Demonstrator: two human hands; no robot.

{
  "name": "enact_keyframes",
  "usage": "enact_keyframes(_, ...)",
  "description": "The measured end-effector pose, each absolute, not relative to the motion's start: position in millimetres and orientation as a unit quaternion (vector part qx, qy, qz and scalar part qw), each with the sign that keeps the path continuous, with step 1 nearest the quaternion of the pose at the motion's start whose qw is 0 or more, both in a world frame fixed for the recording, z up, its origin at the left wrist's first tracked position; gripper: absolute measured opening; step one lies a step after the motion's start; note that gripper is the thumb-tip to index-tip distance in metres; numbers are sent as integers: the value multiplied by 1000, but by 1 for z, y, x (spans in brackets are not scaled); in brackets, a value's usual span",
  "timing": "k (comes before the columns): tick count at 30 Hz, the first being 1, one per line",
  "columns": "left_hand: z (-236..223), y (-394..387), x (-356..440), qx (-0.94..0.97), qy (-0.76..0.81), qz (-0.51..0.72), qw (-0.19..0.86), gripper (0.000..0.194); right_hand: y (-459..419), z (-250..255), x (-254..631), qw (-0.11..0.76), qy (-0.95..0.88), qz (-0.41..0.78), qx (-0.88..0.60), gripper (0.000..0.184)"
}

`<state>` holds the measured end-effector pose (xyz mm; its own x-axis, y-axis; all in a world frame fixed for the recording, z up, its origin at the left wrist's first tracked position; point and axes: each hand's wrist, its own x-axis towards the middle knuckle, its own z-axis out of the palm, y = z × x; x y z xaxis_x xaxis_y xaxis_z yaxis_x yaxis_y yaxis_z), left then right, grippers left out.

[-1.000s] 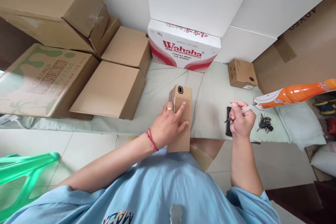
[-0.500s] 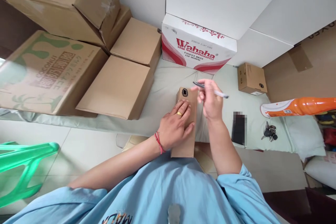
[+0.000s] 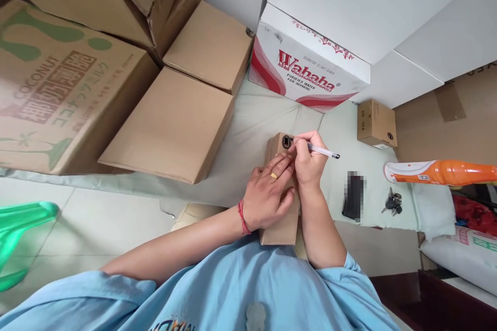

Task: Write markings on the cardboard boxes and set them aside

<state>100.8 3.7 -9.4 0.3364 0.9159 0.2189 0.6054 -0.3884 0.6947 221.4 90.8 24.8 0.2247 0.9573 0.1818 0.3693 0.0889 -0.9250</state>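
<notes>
Near edge of the cloth-covered surface (image 3: 209, 192): the narrow cardboard box (image 3: 277, 234) lies lengthwise, its near end against or just beside the blue shirt (image 3: 248, 279). The left hand (image 3: 267, 196) rests palm down on the box's top, open, fingers extended and lying close together, the thumb somewhat apart; it presses on the box without gripping it. Beyond its fingertips, at the box's far end, is a dark oval opening (image 3: 287, 141). The right hand (image 3: 309, 163), at the box's right side, has its fingers closed around a pen (image 3: 324, 151), whose writing end points left, at the right rim of the opening; whether the tip touches cannot be told. To the right lie a dark, pixelated object (image 3: 352, 196), keys (image 3: 393, 201) and an orange bottle (image 3: 446, 172) on its side. To the left is a plain brown box (image 3: 171, 124). Farther away stand a small carton (image 3: 376, 124) and, farthest, the red-and-white Wahaha carton (image 3: 308, 64).
</notes>
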Motion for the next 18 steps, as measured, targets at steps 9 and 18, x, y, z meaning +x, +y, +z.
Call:
enact_keyframes(9, -11, 4, 102, 776, 487, 312, 250, 56, 91, 26, 222, 470, -563, 265, -626, 10)
enact_keyframes(18, -8, 4, 101, 778, 489, 316, 237, 51, 93, 25, 222, 431, -586, 260, -635, 12)
